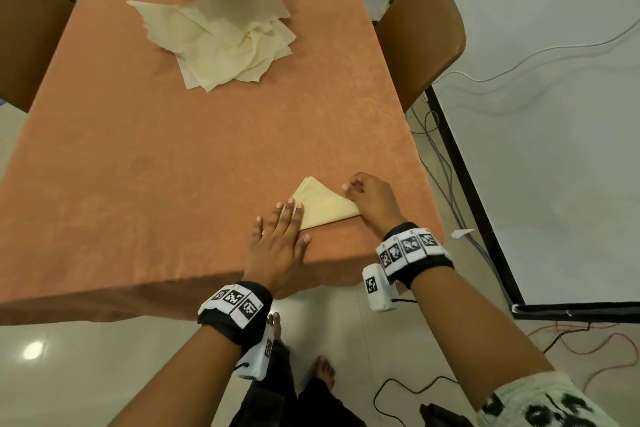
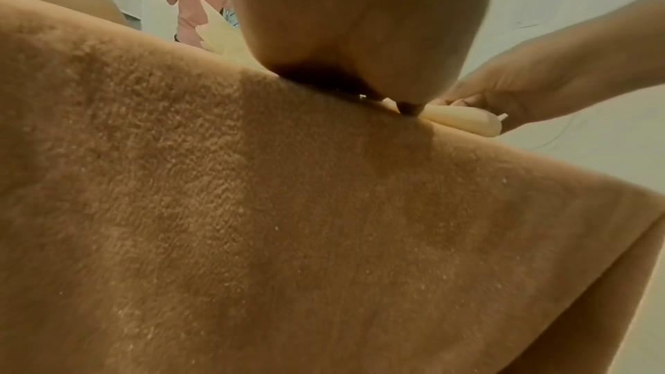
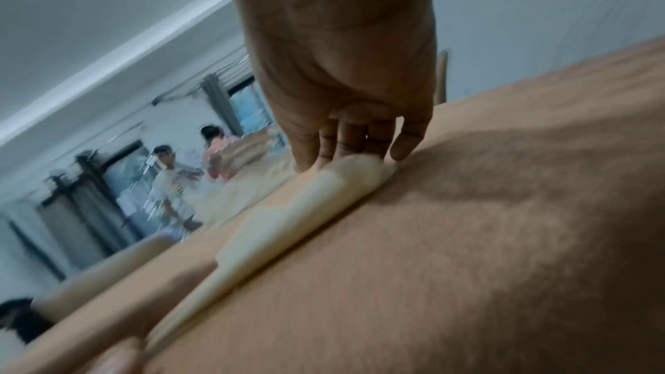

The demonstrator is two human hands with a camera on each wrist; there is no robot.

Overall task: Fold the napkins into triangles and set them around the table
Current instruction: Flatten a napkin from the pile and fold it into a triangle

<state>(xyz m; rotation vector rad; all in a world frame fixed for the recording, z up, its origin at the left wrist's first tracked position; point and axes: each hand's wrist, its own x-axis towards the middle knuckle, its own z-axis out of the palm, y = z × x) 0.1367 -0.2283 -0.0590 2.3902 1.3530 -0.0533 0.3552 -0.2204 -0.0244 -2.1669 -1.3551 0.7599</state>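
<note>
Now both hands press the folded napkin flat

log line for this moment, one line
step: flattening folded napkin | left hand: flat on corner | right hand: pinching corner | napkin pile: unfolded

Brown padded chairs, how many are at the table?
2: one brown padded chair at the orange table's right side, another at its left. Others may be out of frame.
</note>
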